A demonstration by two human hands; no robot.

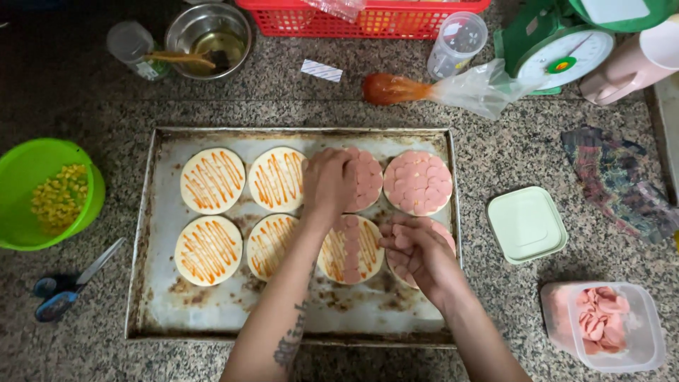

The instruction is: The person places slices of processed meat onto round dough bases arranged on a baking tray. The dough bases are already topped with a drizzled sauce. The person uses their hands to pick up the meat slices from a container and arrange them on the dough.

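A worn metal baking tray (155,283) on the granite counter holds several small round dough bases. The left ones (212,180) carry only orange sauce stripes. The far right base (419,182) is covered with pink sausage slices. My left hand (327,182) reaches over the upper row and rests on a base partly covered with slices. My right hand (414,251) is cupped over the lower right base and holds several pink sausage slices. The lower middle base (351,249) has one row of slices across its sauce.
A green bowl of corn kernels (49,194) and scissors (67,283) lie left of the tray. At right sit a clear tub of sausage slices (610,322), its pale green lid (527,224) and a cloth (615,180). Behind are a sauce bag (396,88), steel bowl (209,32), red basket (368,18) and scale (562,53).
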